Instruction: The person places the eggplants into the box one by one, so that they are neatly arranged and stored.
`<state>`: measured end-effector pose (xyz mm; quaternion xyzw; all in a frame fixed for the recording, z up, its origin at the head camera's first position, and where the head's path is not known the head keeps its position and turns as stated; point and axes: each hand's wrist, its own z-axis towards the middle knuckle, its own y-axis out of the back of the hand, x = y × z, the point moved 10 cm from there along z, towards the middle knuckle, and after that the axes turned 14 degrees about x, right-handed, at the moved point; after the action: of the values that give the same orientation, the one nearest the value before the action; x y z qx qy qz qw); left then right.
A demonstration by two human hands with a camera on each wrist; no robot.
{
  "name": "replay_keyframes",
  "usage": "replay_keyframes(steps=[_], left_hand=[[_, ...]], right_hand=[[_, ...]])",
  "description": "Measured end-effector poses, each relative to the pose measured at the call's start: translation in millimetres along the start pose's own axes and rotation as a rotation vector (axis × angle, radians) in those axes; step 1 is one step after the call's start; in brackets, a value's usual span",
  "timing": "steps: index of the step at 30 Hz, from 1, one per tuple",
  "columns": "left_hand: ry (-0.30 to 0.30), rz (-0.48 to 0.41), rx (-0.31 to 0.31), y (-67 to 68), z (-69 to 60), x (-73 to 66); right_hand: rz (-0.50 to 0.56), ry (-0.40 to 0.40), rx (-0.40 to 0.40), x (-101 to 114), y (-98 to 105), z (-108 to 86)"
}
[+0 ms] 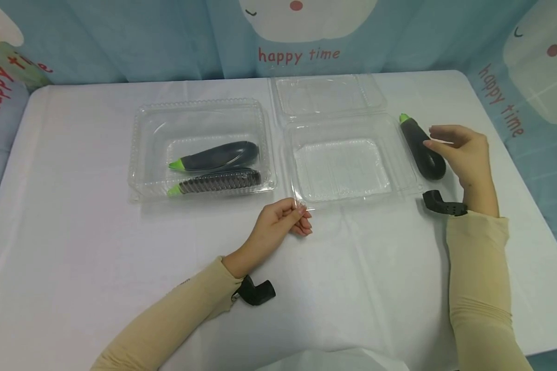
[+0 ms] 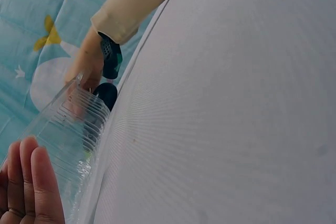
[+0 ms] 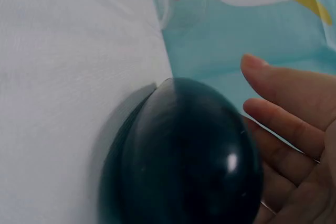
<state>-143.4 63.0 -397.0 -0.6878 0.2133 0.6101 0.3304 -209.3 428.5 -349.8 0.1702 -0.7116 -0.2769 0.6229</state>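
While the left hand (image 1: 278,221) pinches a corner of the clear box (image 1: 343,170), the smooth eggplant (image 1: 422,149) just left of the right hand (image 1: 466,154), whose parted fingers seem to grip nothing, could roll if nudged off-centre.

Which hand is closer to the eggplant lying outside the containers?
Right. The right hand is beside the eggplant, on its right side; whether they touch is unclear. The left hand is farther off, at the near left corner of the open container.
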Motion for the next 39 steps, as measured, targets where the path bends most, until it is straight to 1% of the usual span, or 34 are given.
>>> replay_keyframes(steps=[3,7,15,21,25,30,35,39], left_hand=[[0.004,-0.001,0.000,0.0,0.2,0.5],[0.011,-0.005,-0.001,0.4,0.8,1.3],[0.017,-0.008,-0.001,0.8,1.7,2.3],[0.016,-0.010,0.000,0.4,1.8,2.8],[0.015,-0.007,0.001,0.3,1.5,2.5],[0.018,-0.010,0.000,0.7,1.2,2.8],[0.020,-0.015,-0.002,1.0,1.2,3.7],[0.021,-0.020,-0.003,0.9,1.5,4.8]], right_hand=[[-0.032,0.005,0.030,-1.0,-3.0,0.7],[-0.033,-0.001,0.060,-5.2,-6.7,2.4],[-0.053,-0.003,0.064,-6.7,-10.3,2.4],[-0.116,-0.054,0.088,-9.6,-14.6,1.4],[-0.142,-0.104,0.097,-14.7,-15.8,1.8],[-0.157,-0.134,0.131,-17.4,-18.2,2.1],[-0.161,-0.137,0.161,-17.5,-21.8,2.9],[-0.166,-0.105,0.180,-14.4,-25.5,4.3]])
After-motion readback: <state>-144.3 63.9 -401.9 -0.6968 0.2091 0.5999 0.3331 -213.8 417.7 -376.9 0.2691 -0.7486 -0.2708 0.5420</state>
